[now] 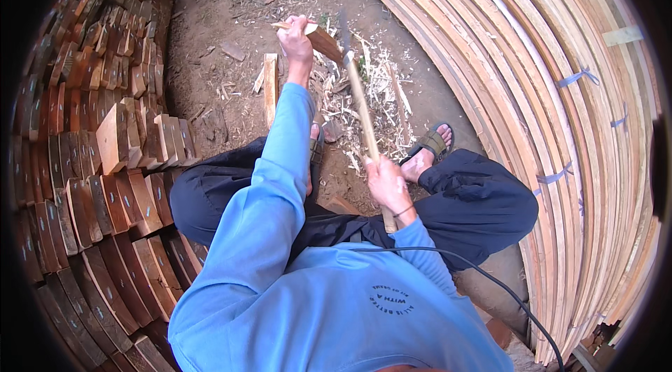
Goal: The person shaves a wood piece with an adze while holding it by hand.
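Note:
My left hand (297,41) is stretched far forward, fingers closed around a short brown wooden piece (326,44) with a pale cut patch beside the fingers. In my right hand (389,184) is the long pale wooden handle of a chopping tool (365,109), gripped near its lower end. Its dark blade is blurred, so I cannot tell its exact kind. The tool's head is right beside the far end of the wooden piece; whether they touch is unclear. Under both, pale wood chips (385,95) are scattered on the ground.
Left of my left foot lies a narrow wooden block (271,88). Stacked short boards (115,134) rise along the left side. Long curved-looking planks (504,57) with blue ties fill the right. My sandalled feet (437,141) flank the chips; a black cable (490,281) crosses my lap.

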The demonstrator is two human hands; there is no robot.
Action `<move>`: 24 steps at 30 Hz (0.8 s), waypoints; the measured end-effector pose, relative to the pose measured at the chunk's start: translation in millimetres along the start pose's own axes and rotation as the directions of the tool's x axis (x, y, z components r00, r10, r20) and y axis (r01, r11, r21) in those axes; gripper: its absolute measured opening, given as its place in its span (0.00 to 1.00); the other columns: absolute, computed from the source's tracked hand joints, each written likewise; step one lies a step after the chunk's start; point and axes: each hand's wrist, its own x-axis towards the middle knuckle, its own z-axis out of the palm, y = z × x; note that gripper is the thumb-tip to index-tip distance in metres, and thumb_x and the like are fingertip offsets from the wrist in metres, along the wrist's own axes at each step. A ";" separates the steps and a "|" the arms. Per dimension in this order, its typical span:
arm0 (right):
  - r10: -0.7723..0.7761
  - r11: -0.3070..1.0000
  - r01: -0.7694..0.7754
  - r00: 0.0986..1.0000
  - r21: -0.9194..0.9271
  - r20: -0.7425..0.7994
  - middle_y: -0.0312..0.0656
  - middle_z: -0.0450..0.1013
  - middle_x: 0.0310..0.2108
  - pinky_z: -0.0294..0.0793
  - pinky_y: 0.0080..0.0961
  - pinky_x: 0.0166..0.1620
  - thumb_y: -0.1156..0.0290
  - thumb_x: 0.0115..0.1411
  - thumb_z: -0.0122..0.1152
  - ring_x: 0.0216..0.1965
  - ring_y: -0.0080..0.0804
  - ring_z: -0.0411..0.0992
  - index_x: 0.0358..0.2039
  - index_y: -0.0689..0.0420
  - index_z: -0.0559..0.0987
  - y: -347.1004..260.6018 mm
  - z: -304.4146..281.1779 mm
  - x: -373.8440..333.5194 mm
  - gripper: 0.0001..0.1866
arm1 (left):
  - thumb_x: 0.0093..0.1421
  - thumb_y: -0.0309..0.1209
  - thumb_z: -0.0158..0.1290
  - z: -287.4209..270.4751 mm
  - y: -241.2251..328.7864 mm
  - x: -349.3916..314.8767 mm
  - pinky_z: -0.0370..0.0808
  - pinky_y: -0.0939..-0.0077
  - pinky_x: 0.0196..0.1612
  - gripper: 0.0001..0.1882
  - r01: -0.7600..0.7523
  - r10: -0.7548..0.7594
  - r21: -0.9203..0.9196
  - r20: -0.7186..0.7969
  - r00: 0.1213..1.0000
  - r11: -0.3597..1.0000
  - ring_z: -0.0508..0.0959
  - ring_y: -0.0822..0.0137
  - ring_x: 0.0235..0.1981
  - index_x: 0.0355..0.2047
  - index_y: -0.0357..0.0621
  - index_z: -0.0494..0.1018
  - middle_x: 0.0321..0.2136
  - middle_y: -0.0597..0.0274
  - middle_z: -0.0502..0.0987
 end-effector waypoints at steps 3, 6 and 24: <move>-0.072 0.993 0.088 0.980 0.076 -0.183 0.62 0.72 0.22 0.70 0.52 0.31 0.64 0.65 0.48 0.28 0.63 0.73 0.35 0.65 0.70 -1.1 -0.3 -1.7 0.15 | 0.63 0.27 0.44 -1.2 -1.7 -0.4 0.65 0.70 0.40 0.13 0.173 -0.166 -0.249 0.047 0.985 0.953 0.71 0.68 0.31 0.25 0.35 0.75 0.24 0.61 0.72; -0.052 0.987 0.074 0.986 0.144 -0.157 0.61 0.73 0.23 0.70 0.52 0.32 0.65 0.66 0.48 0.28 0.62 0.73 0.35 0.64 0.69 -2.4 4.5 0.0 0.13 | 0.64 0.26 0.43 -4.2 -3.4 -0.5 0.65 0.70 0.41 0.14 0.048 -0.045 -0.031 0.076 0.996 0.998 0.72 0.67 0.32 0.25 0.35 0.76 0.25 0.61 0.73; -0.110 0.985 0.142 0.955 0.099 -0.276 0.56 0.72 0.22 0.70 0.45 0.30 0.63 0.65 0.50 0.25 0.56 0.73 0.37 0.62 0.72 16.0 25.8 6.6 0.13 | 0.62 0.25 0.46 -3.4 -15.8 4.4 0.67 0.75 0.35 0.14 0.043 -0.043 -0.078 0.002 0.999 0.996 0.71 0.72 0.26 0.22 0.33 0.75 0.22 0.62 0.73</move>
